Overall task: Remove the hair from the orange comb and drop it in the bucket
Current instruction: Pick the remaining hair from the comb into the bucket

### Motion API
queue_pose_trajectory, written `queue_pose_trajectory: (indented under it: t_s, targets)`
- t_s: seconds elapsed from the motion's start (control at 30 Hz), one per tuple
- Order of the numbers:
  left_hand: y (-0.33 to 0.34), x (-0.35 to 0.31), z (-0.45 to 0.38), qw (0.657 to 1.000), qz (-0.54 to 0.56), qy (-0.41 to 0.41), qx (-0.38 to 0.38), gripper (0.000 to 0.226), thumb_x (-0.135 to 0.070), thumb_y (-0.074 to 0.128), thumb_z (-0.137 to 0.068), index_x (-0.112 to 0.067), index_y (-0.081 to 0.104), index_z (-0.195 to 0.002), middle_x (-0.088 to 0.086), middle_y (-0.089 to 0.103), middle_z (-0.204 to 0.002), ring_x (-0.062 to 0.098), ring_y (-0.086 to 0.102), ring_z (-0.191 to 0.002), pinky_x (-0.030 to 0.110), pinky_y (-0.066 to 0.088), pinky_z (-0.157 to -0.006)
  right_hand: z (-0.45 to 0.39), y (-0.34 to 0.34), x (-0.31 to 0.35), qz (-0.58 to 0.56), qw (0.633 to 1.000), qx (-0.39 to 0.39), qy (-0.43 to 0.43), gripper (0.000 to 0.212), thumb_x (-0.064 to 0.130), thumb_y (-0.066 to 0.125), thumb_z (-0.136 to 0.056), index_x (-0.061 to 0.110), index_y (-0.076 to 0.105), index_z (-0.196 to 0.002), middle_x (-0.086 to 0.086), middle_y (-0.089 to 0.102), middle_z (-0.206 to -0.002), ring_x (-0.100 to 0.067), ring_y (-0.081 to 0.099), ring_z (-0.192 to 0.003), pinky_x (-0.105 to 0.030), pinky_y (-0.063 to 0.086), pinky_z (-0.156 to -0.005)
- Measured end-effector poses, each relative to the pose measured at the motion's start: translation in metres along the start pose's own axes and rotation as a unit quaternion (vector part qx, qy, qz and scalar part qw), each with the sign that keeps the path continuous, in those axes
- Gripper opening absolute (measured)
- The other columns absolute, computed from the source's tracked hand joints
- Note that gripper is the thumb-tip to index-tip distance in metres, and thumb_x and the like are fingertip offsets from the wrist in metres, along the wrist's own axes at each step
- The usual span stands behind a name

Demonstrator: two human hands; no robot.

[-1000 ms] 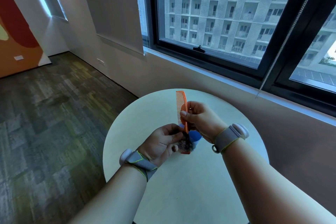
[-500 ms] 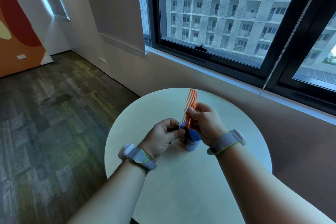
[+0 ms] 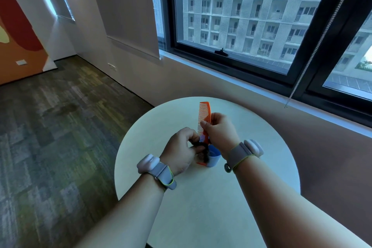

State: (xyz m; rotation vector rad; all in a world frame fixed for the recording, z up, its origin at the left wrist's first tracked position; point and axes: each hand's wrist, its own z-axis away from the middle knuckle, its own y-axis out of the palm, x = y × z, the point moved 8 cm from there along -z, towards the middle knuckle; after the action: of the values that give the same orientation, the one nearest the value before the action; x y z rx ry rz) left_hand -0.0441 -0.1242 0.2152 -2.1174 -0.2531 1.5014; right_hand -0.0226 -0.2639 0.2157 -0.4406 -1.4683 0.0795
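Round pale table (image 3: 201, 207) under a dark-framed window. Right hand (image 3: 220, 132) grips the orange plastic comb (image 3: 205, 119) upright — left hand (image 3: 181, 151) pinches a dark clump of hair (image 3: 204, 152) at its lower teeth, just beside the small blue bucket (image 3: 214, 159).

— How much of the bucket (image 3: 213, 158) shows?
— Only its right part; the left hand (image 3: 182, 152) and the hair (image 3: 205, 155) cover the rest.
— And the orange comb (image 3: 205, 121)?
— Its lower end is lost behind the dark clump, too blurred to trace. The counter (image 3: 251, 197) runs off the bottom edge.
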Motion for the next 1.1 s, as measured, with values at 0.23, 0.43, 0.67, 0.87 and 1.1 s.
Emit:
queue_pose_trajectory:
  t_s: [0.23, 0.43, 0.67, 0.87, 1.1]
  targets:
    - [-0.010, -0.010, -0.003, 0.949, -0.307, -0.060, -0.025, 0.028, -0.044, 0.071, -0.081, -0.027, 0.051, -0.072, -0.007, 0.055, -0.089, 0.020, 0.052, -0.097, 0.038, 0.037, -0.085, 0.000, 0.000, 0.015, 0.140, 0.986, -0.045, -0.077, 0.007, 0.022, 0.064, -0.092, 0.020, 0.058, -0.089, 0.005, 0.062, -0.078, -0.020, 0.058, -0.077, -0.028, 0.038, -0.067]
    - [-0.015, -0.014, -0.005, 0.985, 0.168, -0.027, -0.018, 0.019, -0.027, 0.082, -0.074, -0.025, 0.063, -0.074, 0.001, 0.065, -0.083, 0.013, 0.059, -0.081, 0.026, 0.048, -0.076, -0.017, -0.012, 0.002, 0.008, 1.000, -0.008, -0.009, 0.008, 0.022, 0.066, -0.091, 0.020, 0.063, -0.084, -0.003, 0.068, -0.075, -0.023, 0.067, -0.067, -0.046, 0.060, -0.068]
    - [-0.025, 0.002, -0.012, 0.967, 0.215, -0.118, -0.073, 0.013, -0.014, 0.068, -0.092, -0.020, 0.056, -0.094, -0.008, 0.056, -0.063, 0.011, 0.052, -0.060, 0.028, 0.042, -0.064, -0.014, -0.014, -0.010, -0.052, 0.999, -0.003, 0.012, 0.008, 0.019, 0.066, -0.093, 0.012, 0.062, -0.091, -0.011, 0.069, -0.080, -0.024, 0.067, -0.062, -0.032, 0.054, -0.053]
    - [-0.003, -0.018, -0.004, 0.986, -0.158, 0.045, 0.001, 0.039, -0.053, 0.074, -0.068, -0.033, 0.071, -0.102, -0.012, 0.061, -0.095, 0.011, 0.053, -0.088, 0.030, 0.046, -0.078, -0.012, -0.019, -0.004, -0.047, 0.998, -0.045, -0.015, 0.010, 0.016, 0.067, -0.090, 0.011, 0.059, -0.090, -0.012, 0.070, -0.075, -0.026, 0.070, -0.058, -0.040, 0.059, -0.050]
    - [-0.005, -0.019, -0.009, 0.977, -0.197, 0.078, -0.025, 0.012, -0.030, 0.071, -0.083, -0.027, 0.080, -0.090, -0.001, 0.067, -0.078, 0.022, 0.060, -0.078, 0.031, 0.045, -0.068, -0.011, -0.018, 0.006, 0.008, 0.998, -0.039, -0.057, 0.015, 0.020, 0.067, -0.090, 0.025, 0.055, -0.082, -0.008, 0.071, -0.071, -0.029, 0.069, -0.057, -0.043, 0.059, -0.051]
